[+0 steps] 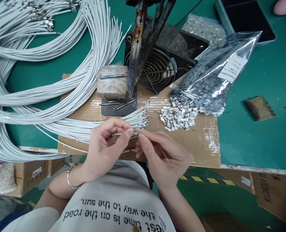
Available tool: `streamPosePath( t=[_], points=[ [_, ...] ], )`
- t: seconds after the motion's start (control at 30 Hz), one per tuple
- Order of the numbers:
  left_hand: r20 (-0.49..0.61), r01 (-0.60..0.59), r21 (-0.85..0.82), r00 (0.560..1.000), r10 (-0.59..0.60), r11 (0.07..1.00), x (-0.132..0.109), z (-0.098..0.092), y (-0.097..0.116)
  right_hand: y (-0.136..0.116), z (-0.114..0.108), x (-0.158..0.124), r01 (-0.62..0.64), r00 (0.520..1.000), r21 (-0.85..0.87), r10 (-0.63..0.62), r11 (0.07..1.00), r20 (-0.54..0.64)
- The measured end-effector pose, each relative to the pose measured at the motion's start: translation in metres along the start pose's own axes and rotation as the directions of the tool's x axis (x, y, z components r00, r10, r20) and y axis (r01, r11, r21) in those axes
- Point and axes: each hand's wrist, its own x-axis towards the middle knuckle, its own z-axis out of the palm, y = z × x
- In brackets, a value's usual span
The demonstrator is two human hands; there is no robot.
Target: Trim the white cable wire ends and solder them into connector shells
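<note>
My left hand (109, 148) is closed, with thumb and index finger pinching the end of a white cable (117, 133). Right against it, my right hand (163, 153) pinches at the cable's tip; the tiny part between its fingertips is too small to make out. A thin strand of wire (166, 156) runs across the right palm. Just beyond the left hand lies a bundle of white cables (77, 125), their stripped ends pointing right. To the right of the ends sits a loose pile of small metal clips (179, 116) on a cardboard sheet (203, 141).
A dark upright stand (136, 42) rises behind the hands, beside a wrapped block (112, 87) and a black fan (157, 69). A clear bag of metal pieces (205, 83) leans at right. Further off are a phone-like device (249, 19), a brown pad (260, 108) and large cable coils (36, 106).
</note>
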Motion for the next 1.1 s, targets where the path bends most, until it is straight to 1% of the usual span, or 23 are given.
streamPosePath(
  t=[0.1,0.23,0.57,0.77,0.9,1.0,1.1],
  points=[
    [-0.042,-0.056,0.126,0.997,0.062,0.99,0.0001,0.0019,0.0037,0.0009,-0.0042,0.0022,-0.102,0.995,0.094,0.102,0.99,0.002],
    [-0.043,-0.084,0.213,0.994,0.095,0.973,-0.0005,0.0031,0.0055,0.0013,-0.0061,0.0038,-0.17,0.985,0.16,0.167,0.972,0.032],
    [-0.03,-0.067,0.223,0.997,0.075,0.973,-0.0005,0.0038,0.0056,-0.0002,-0.0067,0.0042,-0.184,0.982,0.177,0.175,0.967,0.067],
    [-0.017,-0.029,0.23,0.999,0.034,0.973,0.0005,0.0002,0.0066,-0.0021,-0.0082,0.0057,-0.137,0.988,0.117,0.128,0.984,0.085],
    [-0.023,0.001,0.217,1.0,0.004,0.976,0.0015,-0.0005,0.0071,-0.0018,-0.0065,0.0062,-0.008,0.998,0.022,0.006,1.0,0.065],
    [-0.043,-0.026,0.218,0.998,0.036,0.976,0.0018,0.0019,0.0074,-0.0006,-0.0064,0.0052,0.089,0.996,-0.057,-0.087,0.994,0.033],
    [-0.083,-0.08,0.248,0.991,0.104,0.965,0.0019,0.0044,0.0068,0.0009,-0.0079,0.0045,0.104,0.994,-0.116,-0.105,0.988,-0.009]
  ],
)
